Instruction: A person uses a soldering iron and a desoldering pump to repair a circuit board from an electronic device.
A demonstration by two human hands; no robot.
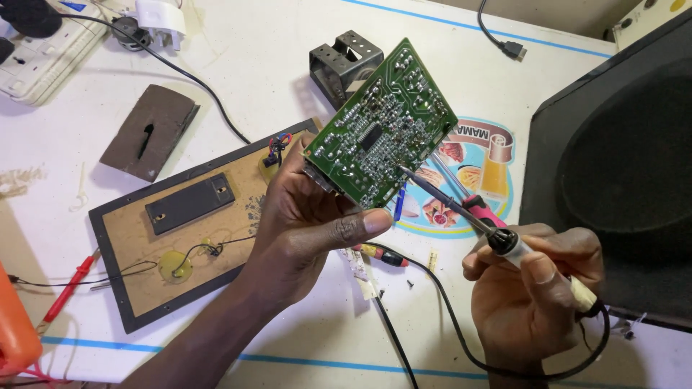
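From the head camera, the left hand (310, 223) is gripping a green circuit board (382, 126) by its lower edge, thumb pressed across the front, holding it tilted above the middle of the white table (259, 65) with the solder side facing up. The right hand (533, 288) is clenching a soldering iron (468, 216) like a pen near the table's front right corner, its tip touching the board's lower right area. A brown panel (180, 238) with wires is lying toward the front left. A metal bracket (346, 61) is sitting near the far edge, behind the board. A black speaker box (620, 158) is occupying the right edge. A red-handled screwdriver (468, 194) is lying just beneath the iron.
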